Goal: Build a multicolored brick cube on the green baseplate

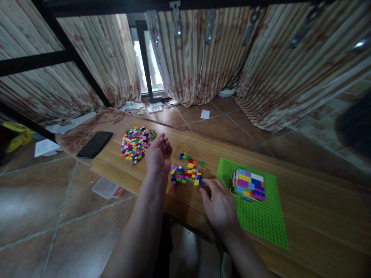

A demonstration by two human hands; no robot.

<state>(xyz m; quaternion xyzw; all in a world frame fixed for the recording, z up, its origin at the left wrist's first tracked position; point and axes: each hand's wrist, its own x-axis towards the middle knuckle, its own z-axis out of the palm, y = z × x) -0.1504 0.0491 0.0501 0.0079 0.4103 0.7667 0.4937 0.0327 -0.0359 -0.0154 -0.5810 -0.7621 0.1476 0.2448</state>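
Bricks (189, 171), loose and in mixed colours, lie scattered on the desk (319, 224), left of the green baseplate (259, 222). Scatter has no clear long axis that I can call. On my remote feed the right hand (220, 204) is the nearer one: it sits at the baseplate's left edge, thumb and index finger parted, nothing visible between them, index tip at the scatter's baseplate-side end. Touching or just beside, I can't say. So from the right hand, most of the scatter lies forward and left, away from the baseplate. Left hand (158, 156) is farther left of the baseplate, on the scatter's other side, palm turned up, fingers loosely curled; I can't see whether anything's inside. Past it, well left of the baseplate, is the big pile (136, 144). Built block (249, 184) stands on the baseplate, apart from both hands.
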